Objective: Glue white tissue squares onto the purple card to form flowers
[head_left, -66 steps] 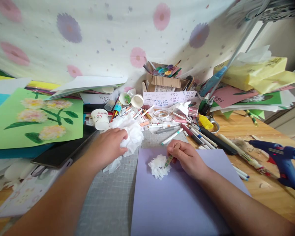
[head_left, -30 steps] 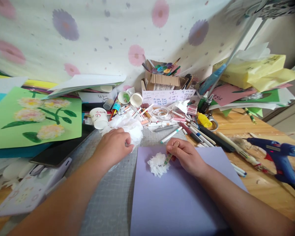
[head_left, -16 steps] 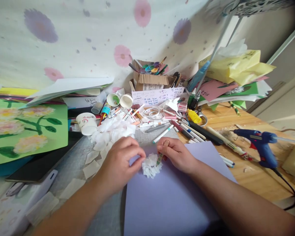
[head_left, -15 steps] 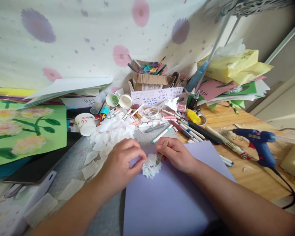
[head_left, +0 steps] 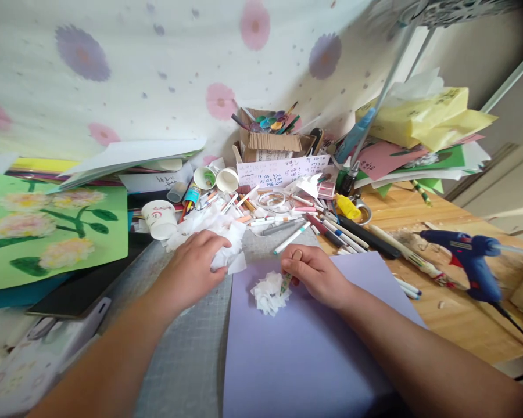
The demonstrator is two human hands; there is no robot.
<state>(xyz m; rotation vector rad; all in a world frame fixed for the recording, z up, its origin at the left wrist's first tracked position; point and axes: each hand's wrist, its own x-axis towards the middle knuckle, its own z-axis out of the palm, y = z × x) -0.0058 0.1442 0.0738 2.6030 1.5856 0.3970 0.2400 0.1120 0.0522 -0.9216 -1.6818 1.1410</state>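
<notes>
My right hand (head_left: pixel 316 276) pinches a small flat wooden stick (head_left: pixel 286 283) with green marks on its lower part. The stick's lower end meets the edge of a ruffled white tissue-paper flower (head_left: pixel 269 295), which lies on a lilac sheet of paper (head_left: pixel 314 354). Over to the left, my left hand (head_left: pixel 196 264) rests against a heap of torn white tissue paper (head_left: pixel 230 232). Its thumb and fingers are apart and curved around the near side of the heap. Some of its fingertips are hidden in the paper.
Markers (head_left: pixel 292 238) and tape rolls (head_left: pixel 272 200) lie behind the lilac sheet. A blue glue gun (head_left: pixel 470 255) with a cord is at right. Paper cups (head_left: pixel 159 219), a cardboard box (head_left: pixel 274 142) and a green flower picture (head_left: pixel 56 232) stand or lie behind and left.
My left hand has left the tissue flower and moved left to the paper heap. Loose paper pieces on the grey mat are now bunched up in the heap. My right hand keeps its pinch.
</notes>
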